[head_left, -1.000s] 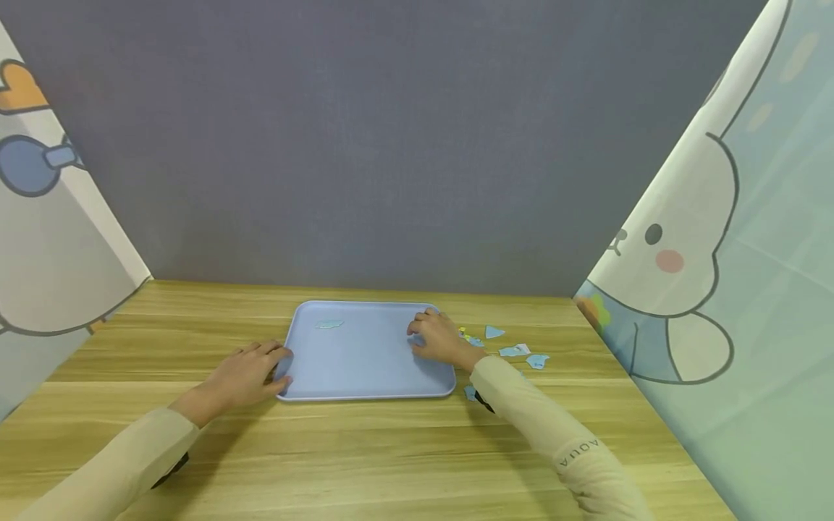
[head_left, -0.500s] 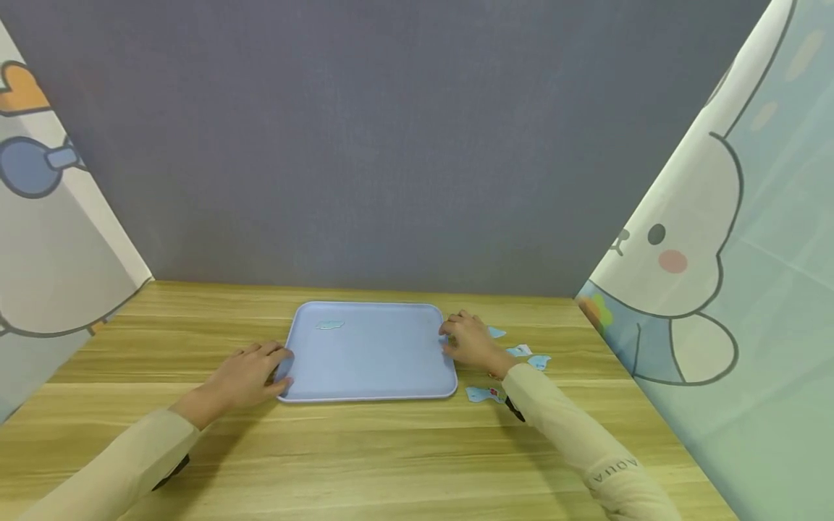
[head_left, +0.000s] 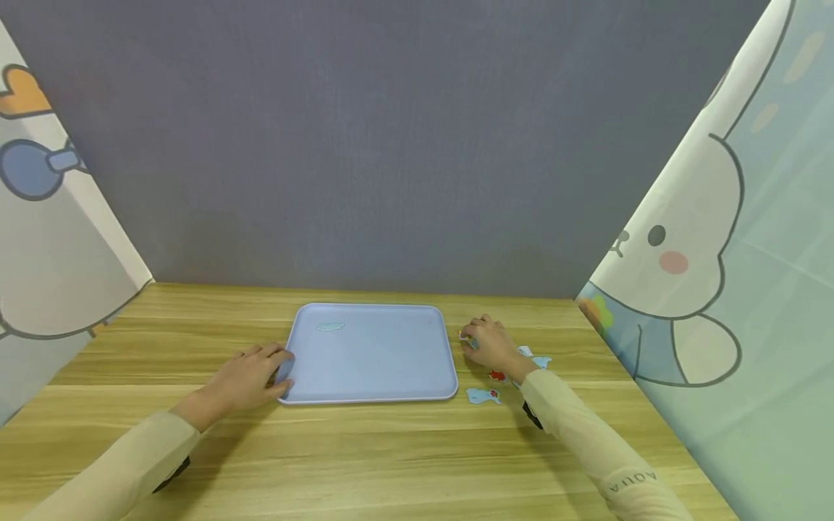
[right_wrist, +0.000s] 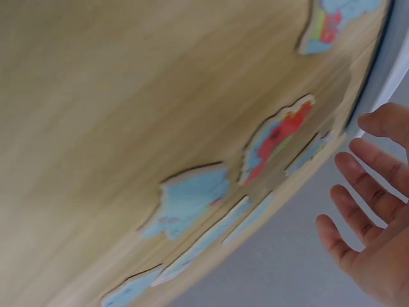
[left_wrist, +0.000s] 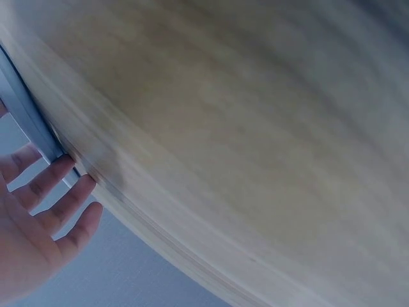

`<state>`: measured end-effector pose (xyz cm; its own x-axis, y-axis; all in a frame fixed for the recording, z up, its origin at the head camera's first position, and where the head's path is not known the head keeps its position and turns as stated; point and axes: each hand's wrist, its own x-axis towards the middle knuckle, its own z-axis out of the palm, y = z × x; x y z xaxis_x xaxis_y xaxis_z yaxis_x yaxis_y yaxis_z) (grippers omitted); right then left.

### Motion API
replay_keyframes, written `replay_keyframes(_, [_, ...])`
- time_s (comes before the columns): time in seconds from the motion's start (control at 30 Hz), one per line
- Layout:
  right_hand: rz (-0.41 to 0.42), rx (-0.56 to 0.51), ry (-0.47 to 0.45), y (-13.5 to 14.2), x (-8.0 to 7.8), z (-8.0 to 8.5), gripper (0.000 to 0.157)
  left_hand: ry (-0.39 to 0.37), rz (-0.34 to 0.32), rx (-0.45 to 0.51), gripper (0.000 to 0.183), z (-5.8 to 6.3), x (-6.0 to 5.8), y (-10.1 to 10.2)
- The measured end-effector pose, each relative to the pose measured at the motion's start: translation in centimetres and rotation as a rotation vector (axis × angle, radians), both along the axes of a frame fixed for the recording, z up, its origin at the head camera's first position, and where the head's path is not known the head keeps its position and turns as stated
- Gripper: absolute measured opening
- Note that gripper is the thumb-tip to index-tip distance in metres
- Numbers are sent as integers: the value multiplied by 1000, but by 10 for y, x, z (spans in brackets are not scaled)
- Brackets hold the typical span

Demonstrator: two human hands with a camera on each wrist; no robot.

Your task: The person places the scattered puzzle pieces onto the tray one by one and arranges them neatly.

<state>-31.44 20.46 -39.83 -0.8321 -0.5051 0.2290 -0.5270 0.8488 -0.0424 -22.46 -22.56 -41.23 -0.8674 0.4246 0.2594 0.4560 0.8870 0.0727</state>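
Head view: Right hand has shifted from above the tray to printed puzzle pieces on the desk, putting them within reach.
Right hand: fingers spread; contact cannot be told.
Left hand: spread, touching the tray's left rim.
Lone piece: inside the tray, far left.

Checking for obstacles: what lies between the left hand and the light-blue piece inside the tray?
No object: between the left hand and the light-blue piece, the head view shows only bare tray surface.

a screened booth: wood-grain table, grey backdrop, cartoon-printed side panels.
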Motion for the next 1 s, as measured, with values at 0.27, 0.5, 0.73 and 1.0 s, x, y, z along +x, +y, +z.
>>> replay_keyframes(0.27, [-43,24,-11,9,-4,-5,25,-2,3,-6,47,-1,0,-1])
replay_keyframes(0.5, [-67,30,-20,14,-7,-8,24,5,4,-4,47,-3,-1,-2])
replay_keyframes(0.73, [-85,39,-32,14,-6,-10,27,3,8,7,46,-2,0,-1])
replay_keyframes(1.0, [-133,52,-59,15,-6,-11,28,6,3,8,46,-1,0,0])
